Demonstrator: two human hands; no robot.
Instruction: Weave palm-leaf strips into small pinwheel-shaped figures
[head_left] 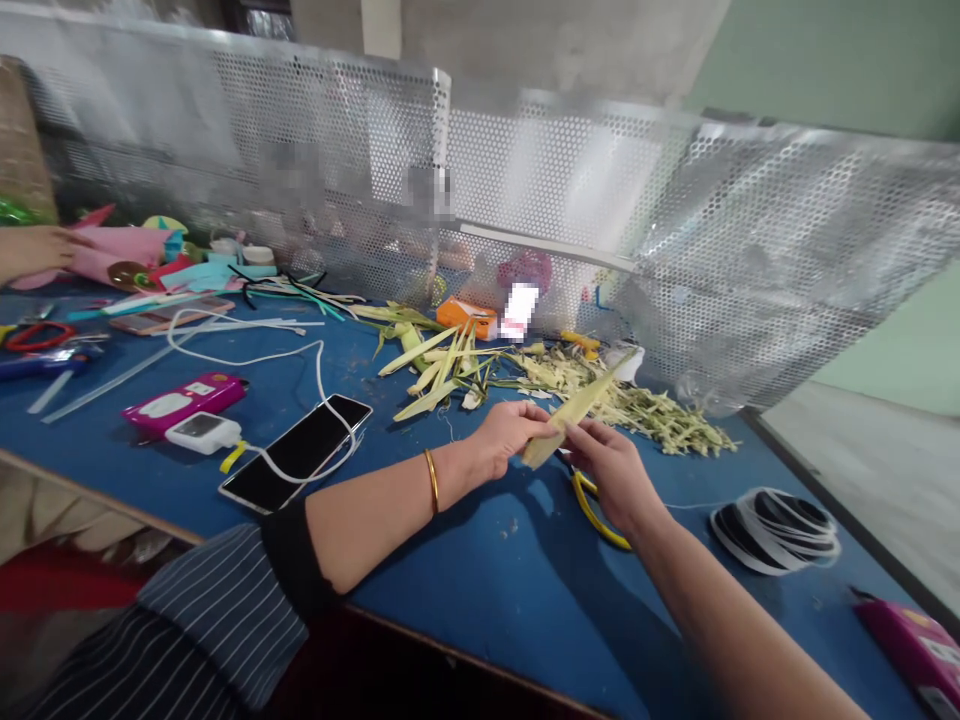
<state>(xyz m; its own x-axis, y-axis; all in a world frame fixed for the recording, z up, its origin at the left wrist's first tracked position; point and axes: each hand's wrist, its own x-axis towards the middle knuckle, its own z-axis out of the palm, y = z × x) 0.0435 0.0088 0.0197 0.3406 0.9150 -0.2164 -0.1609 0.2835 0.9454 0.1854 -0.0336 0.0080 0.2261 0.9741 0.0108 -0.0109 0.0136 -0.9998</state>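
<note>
Both hands hold a long, pale yellow-green husk leaf [580,407], tilted with its pointed end up and away to the right. My left hand [517,437] pinches it near its broad lower end. Just to the right, my right hand [602,458] has its fingers closed on the leaf's near edge. Yellow-handled scissors [596,512] lie on the blue table [487,590] under my right hand, their blades mostly hidden. Beyond the hands are loose husk leaves [431,400] and a heap of shredded pieces [660,418].
A black phone [300,455], a white power bank [204,432] with a cable and a magenta device [184,400] lie left. A ribbon roll [776,532] sits right. Perforated metal panels [337,150] stand behind. Another person's hand [37,252] touches pink material [120,252] at far left.
</note>
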